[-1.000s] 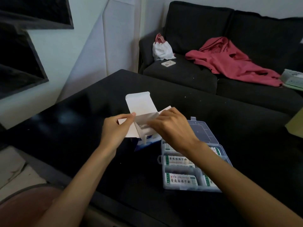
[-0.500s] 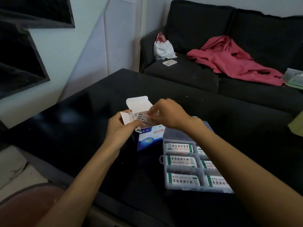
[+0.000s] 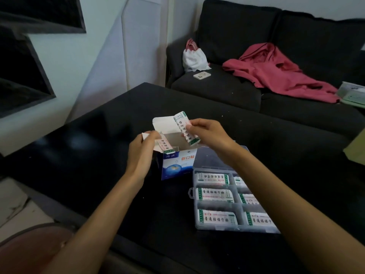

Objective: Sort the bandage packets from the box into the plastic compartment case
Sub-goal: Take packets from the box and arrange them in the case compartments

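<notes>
A blue and white bandage box (image 3: 177, 165) stands open on the black table (image 3: 98, 155), its white lid flap up. My right hand (image 3: 207, 135) pinches a white bandage packet (image 3: 185, 128) with green ends, lifted above the box mouth. My left hand (image 3: 141, 153) pinches a second packet (image 3: 165, 145) at the box's left rim, partly inside it. To the right lies the clear plastic compartment case (image 3: 233, 202), lid open, with packets lying in several compartments. My right forearm covers part of its right side.
A dark sofa (image 3: 246, 86) stands behind the table, with a pink garment (image 3: 276, 74), a white bag (image 3: 193, 58) and a phone (image 3: 201, 75) on it. A tissue box (image 3: 353, 93) sits at the far right. A reddish seat (image 3: 33, 250) shows at the lower left.
The box now stands upright with its mouth open. My right hand has drawn one packet up and out of the box. My left hand has shifted from the flap to a second packet.
</notes>
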Tool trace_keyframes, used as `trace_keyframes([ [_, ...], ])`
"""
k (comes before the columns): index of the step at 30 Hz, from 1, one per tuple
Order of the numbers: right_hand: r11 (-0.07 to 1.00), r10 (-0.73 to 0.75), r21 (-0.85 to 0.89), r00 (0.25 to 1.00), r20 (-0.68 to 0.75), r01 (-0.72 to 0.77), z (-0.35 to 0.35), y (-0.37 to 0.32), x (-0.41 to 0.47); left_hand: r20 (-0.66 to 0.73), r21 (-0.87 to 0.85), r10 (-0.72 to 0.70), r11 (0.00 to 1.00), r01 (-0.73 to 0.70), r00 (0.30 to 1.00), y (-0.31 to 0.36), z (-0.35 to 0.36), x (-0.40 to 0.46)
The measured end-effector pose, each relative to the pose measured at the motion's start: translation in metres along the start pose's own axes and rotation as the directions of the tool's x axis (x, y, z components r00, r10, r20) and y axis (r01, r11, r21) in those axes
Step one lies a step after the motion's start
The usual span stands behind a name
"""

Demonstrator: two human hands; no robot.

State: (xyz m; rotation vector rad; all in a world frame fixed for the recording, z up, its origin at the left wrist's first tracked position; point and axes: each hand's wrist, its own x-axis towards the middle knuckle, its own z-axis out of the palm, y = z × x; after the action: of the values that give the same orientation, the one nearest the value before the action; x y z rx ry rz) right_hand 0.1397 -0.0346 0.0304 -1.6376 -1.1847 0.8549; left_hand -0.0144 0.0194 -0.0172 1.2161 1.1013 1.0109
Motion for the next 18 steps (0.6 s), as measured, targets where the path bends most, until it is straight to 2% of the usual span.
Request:
trace_keyframes([
  [6, 0.98, 0.078, 0.179, 0.993, 0.089, -0.092, -0.008, -0.003, -0.018, -0.004, 0.172, 0.073, 0.983, -0.071, 0.997, -0.014, 0.005, 0.006],
  [8, 0.975, 0.08, 0.197, 0.992, 0.097, -0.098, -0.013, -0.002, -0.028, -0.071, 0.252, 0.074, 0.966, -0.054, 0.995, -0.015, 0.008, 0.007],
  [9, 0.979, 0.08, 0.18, 0.993, 0.09, -0.095, -0.016, 0.0, -0.033, -0.127, 0.324, 0.12, 0.943, -0.073, 0.985, -0.012, 0.008, 0.003],
  [10, 0.986, 0.072, 0.145, 0.994, 0.079, -0.083, -0.022, 0.002, -0.039, -0.181, 0.404, 0.229, 0.904, -0.14, 0.957, -0.007, 0.01, -0.002],
  [11, 0.993, 0.057, 0.099, 0.995, 0.078, -0.064, -0.027, 0.004, -0.045, -0.215, 0.474, 0.391, 0.843, -0.254, 0.895, -0.002, 0.011, -0.01],
  [12, 0.998, 0.036, 0.053, 0.996, 0.087, -0.041, -0.033, 0.005, -0.052, -0.216, 0.519, 0.556, 0.762, -0.388, 0.803, 0.005, 0.012, -0.018],
  [13, 1.0, 0.017, 0.017, 0.995, 0.095, -0.019, -0.041, 0.006, -0.059, -0.182, 0.524, 0.662, 0.691, -0.498, 0.727, 0.012, 0.014, -0.028],
  [14, 1.0, 0.005, 0.0, 0.994, 0.105, -0.005, -0.047, 0.006, -0.067, -0.121, 0.486, 0.7, 0.66, -0.573, 0.704, 0.017, 0.016, -0.037],
  [15, 1.0, -0.002, -0.007, 0.993, 0.116, 0.003, -0.053, 0.006, -0.074, -0.035, 0.414, 0.676, 0.68, -0.605, 0.736, 0.021, 0.019, -0.046],
  [16, 1.0, -0.004, -0.011, 0.992, 0.122, 0.006, -0.061, 0.006, -0.082, 0.074, 0.323, 0.594, 0.746, -0.582, 0.801, 0.025, 0.024, -0.058],
  [17, 1.0, -0.011, -0.019, 0.992, 0.127, 0.013, -0.065, 0.006, -0.089, 0.191, 0.241, 0.48, 0.823, -0.515, 0.856, 0.027, 0.028, -0.066],
  [18, 0.999, -0.017, -0.028, 0.993, 0.117, 0.021, -0.069, 0.007, -0.094, 0.307, 0.182, 0.361, 0.886, -0.426, 0.881, 0.029, 0.032, -0.074],
])
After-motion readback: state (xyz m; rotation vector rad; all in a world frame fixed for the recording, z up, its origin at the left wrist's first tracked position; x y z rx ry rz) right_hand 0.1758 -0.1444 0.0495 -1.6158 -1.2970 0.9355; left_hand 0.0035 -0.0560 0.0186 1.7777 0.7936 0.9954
